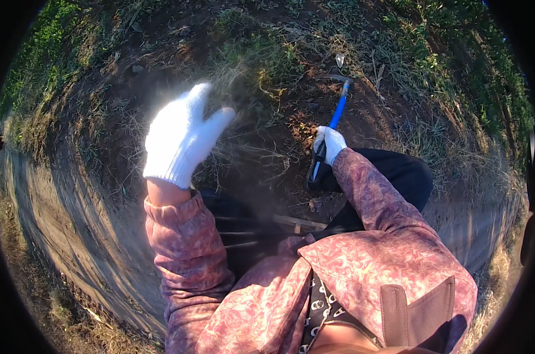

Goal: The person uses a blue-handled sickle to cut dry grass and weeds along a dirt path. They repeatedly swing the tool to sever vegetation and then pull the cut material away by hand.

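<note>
My left hand (183,132), in a white knit glove, is raised over the dry grass at the left. Its thumb stands apart from the other fingers, and nothing shows between them; strong sunlight washes out its detail. My right hand (331,142), also gloved in white, grips the blue handle (339,108) of a sickle near its black lower end. The sickle's thin curved blade (336,78) points left, close to the soil at the edge of a grass clump (254,71). Loose reddish earth (305,126) lies left of the handle.
My bent knee (395,172) in dark trousers is beside my right forearm. A wooden piece (300,221) shows low between my legs. Cut dry grass (426,137) covers the ground at the right. Green plants (480,75) line the far right, and a bare dirt path (72,230) runs at the left.
</note>
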A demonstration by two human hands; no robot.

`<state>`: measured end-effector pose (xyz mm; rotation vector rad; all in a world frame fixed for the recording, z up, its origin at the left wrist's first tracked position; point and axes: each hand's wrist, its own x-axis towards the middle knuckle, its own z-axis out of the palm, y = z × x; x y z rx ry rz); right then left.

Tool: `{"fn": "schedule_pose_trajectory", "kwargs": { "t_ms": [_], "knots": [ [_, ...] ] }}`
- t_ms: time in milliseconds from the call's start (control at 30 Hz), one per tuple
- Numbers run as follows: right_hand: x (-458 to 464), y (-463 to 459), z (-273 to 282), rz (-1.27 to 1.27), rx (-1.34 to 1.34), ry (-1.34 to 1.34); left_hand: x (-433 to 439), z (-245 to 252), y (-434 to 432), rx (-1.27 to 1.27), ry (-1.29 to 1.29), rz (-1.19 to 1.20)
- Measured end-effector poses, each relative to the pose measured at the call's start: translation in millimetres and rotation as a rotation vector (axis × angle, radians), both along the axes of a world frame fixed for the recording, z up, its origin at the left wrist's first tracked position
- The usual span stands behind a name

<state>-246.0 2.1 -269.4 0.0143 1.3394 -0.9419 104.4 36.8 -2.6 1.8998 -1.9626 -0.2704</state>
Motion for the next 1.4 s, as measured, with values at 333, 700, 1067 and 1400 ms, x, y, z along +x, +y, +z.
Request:
{"fn": "schedule_pose_trajectory", "kwargs": {
  "t_ms": [333, 700, 1067, 1400],
  "knots": [
    [61, 114, 10, 0.106, 0.156, -0.199, -9, 0, -7, 0.098, 0.028, 0.002],
    [19, -15, 21, 0.238, -0.196, 0.288, -2, -3, -2, 0.007, -0.008, 0.001],
    [-9, -35, -62, 0.409, 0.03, 0.388, -6, -3, -2, -0.014, -0.045, -0.014],
    [30, 30, -44, 0.343, -0.06, 0.586, -5, -5, -2, -0.043, -0.056, -0.045]
  ]
}}
